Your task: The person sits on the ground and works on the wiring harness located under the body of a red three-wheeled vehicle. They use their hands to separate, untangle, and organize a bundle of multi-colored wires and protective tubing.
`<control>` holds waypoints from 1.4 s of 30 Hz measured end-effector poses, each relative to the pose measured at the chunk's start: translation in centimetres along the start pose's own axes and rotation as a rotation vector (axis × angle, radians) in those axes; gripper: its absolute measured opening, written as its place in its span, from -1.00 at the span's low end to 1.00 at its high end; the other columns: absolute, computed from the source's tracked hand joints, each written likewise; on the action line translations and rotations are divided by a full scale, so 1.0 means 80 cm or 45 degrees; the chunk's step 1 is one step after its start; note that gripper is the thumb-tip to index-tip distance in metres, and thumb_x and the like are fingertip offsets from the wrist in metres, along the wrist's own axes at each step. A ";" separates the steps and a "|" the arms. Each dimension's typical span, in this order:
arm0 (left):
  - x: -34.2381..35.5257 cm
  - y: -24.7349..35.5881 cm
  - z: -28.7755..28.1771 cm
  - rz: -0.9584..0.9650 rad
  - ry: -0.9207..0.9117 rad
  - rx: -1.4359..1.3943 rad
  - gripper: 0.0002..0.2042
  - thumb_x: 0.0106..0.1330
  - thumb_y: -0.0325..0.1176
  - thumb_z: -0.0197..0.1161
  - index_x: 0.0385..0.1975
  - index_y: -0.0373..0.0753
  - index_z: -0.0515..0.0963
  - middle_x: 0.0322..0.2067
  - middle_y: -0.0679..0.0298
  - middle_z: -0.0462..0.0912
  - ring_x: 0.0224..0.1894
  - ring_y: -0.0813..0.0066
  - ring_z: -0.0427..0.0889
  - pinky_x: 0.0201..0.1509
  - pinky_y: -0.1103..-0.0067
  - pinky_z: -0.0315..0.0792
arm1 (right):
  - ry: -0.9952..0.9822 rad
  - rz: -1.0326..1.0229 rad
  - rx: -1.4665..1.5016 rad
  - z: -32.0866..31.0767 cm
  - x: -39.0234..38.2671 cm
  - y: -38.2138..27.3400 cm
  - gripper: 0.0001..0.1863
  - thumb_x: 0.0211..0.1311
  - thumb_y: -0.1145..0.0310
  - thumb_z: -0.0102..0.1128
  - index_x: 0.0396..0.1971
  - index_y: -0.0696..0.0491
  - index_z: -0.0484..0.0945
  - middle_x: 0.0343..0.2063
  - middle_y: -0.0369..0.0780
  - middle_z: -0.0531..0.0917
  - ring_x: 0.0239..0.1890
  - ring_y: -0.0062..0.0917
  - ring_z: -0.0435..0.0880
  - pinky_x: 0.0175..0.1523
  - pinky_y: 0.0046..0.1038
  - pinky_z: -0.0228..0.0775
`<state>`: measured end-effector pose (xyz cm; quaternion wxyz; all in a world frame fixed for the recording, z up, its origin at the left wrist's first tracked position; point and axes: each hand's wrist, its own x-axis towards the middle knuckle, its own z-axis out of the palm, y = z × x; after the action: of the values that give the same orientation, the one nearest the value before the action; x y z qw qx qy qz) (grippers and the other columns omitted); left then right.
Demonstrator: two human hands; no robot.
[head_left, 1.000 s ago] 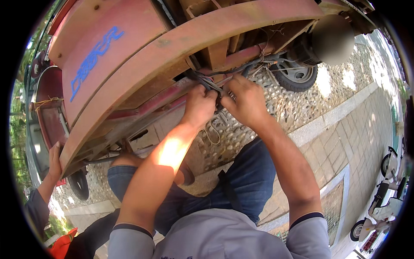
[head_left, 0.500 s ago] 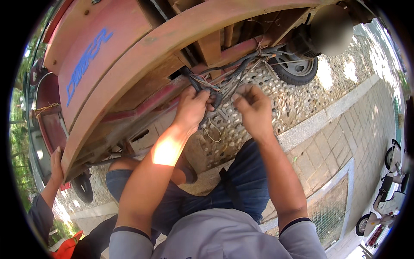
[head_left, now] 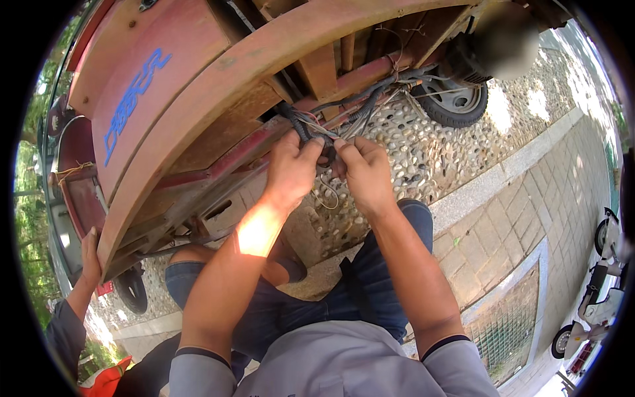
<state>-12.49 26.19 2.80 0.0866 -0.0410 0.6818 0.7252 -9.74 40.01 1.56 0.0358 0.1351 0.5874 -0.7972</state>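
- Left hand (head_left: pixel 291 169) raised under the tipped red vehicle body (head_left: pixel 198 86), fingers (head_left: pixel 311 149) pinched on the dark wire bundle (head_left: pixel 301 126).
- Bundle running up-left to lower-right along the frame rail, straight above both hands, equally near each.
- Right hand (head_left: pixel 364 175) touching the left, fingers clenched on the same wires.

Half a second earlier the right hand (head_left: pixel 365 173) sat apart from the left hand (head_left: pixel 291 169), below the wire bundle (head_left: pixel 311 126). It then came back beside the left hand, fingertips meeting at the wire bundle under the tipped red vehicle's frame (head_left: pixel 264 53). Both hands seemed to pinch the wires, though shadow obscured the grip.
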 end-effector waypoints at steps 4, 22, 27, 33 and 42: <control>0.004 0.005 0.002 -0.149 0.046 -0.104 -0.87 0.48 -0.47 0.11 -0.10 -0.31 0.56 -0.26 0.28 0.68 -0.31 0.55 0.64 -0.24 0.59 0.55 | 0.032 -0.093 0.400 0.003 -0.014 0.015 -0.71 0.44 0.34 0.13 -0.51 0.15 0.49 -0.60 -0.23 0.60 -0.60 -0.55 0.53 -0.43 -0.51 0.36; 0.012 0.012 -0.002 -0.247 -0.101 -0.476 -0.88 0.43 -0.50 0.12 -0.12 -0.22 0.55 -0.23 0.32 0.70 -0.28 0.55 0.60 -0.25 0.60 0.40 | 0.028 -0.479 -0.604 -0.026 -0.009 -0.043 -0.84 0.20 0.51 0.33 -0.25 0.25 0.72 -0.45 -0.11 0.69 -0.42 -0.41 0.66 -0.25 -0.42 0.47; 0.011 0.007 -0.012 -0.100 -0.277 -0.344 -0.89 0.43 -0.49 0.21 -0.11 -0.22 0.55 -0.20 0.37 0.68 -0.25 0.64 0.56 -0.21 0.61 0.39 | 0.024 -0.511 -0.685 -0.024 -0.006 -0.046 -0.85 0.16 0.52 0.32 -0.28 0.24 0.73 -0.44 -0.05 0.70 -0.37 -0.26 0.72 -0.21 -0.32 0.52; 0.009 0.012 0.003 -0.106 -0.130 -0.350 -0.94 0.37 -0.49 0.30 -0.23 -0.27 0.59 -0.38 0.37 0.67 -0.44 0.69 0.50 -0.33 0.67 0.38 | -0.004 -0.660 -0.933 -0.027 -0.004 -0.060 -0.88 0.15 0.49 0.34 -0.34 0.22 0.72 -0.41 -0.03 0.71 -0.34 -0.10 0.72 -0.18 -0.23 0.54; 0.013 0.020 0.011 -0.169 -0.068 -0.318 -0.96 0.36 -0.48 0.25 -0.26 -0.26 0.58 -0.37 0.34 0.70 -0.42 0.65 0.60 -0.43 0.65 0.39 | -0.065 -0.538 -0.765 -0.034 0.003 -0.057 -0.88 0.24 0.50 0.33 -0.29 0.24 0.70 -0.45 -0.13 0.71 -0.41 -0.37 0.68 -0.26 -0.38 0.50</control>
<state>-13.73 27.02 4.23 0.1468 -0.0773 0.5795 0.7979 -10.45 44.02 4.95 -0.0767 -0.0257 0.8092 -0.5820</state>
